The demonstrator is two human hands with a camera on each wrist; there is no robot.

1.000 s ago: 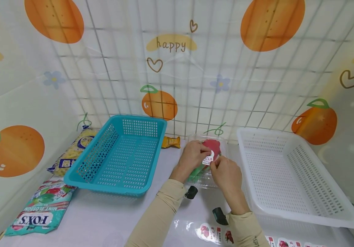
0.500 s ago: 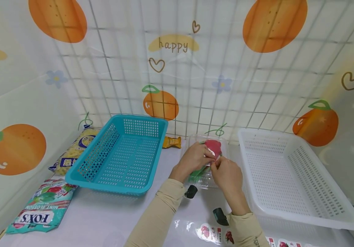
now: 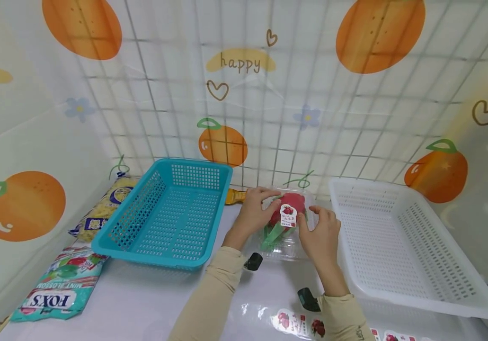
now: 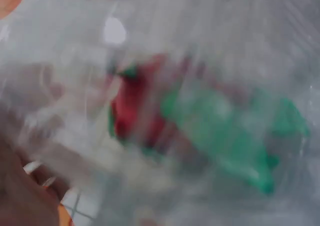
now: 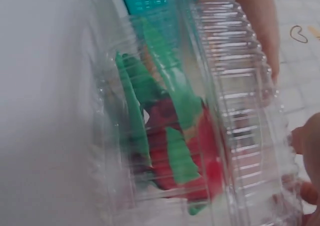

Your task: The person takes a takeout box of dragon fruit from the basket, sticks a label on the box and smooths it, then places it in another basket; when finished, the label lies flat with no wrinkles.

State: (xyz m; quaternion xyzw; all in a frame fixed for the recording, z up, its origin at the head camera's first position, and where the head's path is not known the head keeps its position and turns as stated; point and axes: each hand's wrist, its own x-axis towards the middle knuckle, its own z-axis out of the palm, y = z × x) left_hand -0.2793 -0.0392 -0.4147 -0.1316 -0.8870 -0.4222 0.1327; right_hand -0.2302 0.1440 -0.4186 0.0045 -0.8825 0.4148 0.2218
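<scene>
A clear plastic clamshell box (image 3: 294, 250) stands at the back of the table, with a red, green-leaved dragon fruit (image 3: 297, 201) inside. On the lid, over the fruit, lies a white label sticker (image 3: 288, 216) with a red fruit picture. My left hand (image 3: 253, 214) is at the box's left side, fingers extended over the lid. At its right side is my right hand (image 3: 323, 237), thumb near the sticker's edge and fingers spread apart. Neither hand pinches the sticker. The left wrist view is blurred; through the box wall it shows the fruit (image 4: 135, 106).
A teal basket (image 3: 209, 237) is left of the box, a white basket (image 3: 341, 241) right. Behind the teal basket lie a pasta bag (image 3: 109, 201) and a FOX'S candy bag (image 3: 58, 286); a small orange packet (image 3: 235, 196) sits beside it. A sticker strip (image 3: 299, 324) lies in front.
Both hands have let go of the sticker and moved apart, the left hand leftward and the right hand slightly rightward. The sticker now lies uncovered on the lid.
</scene>
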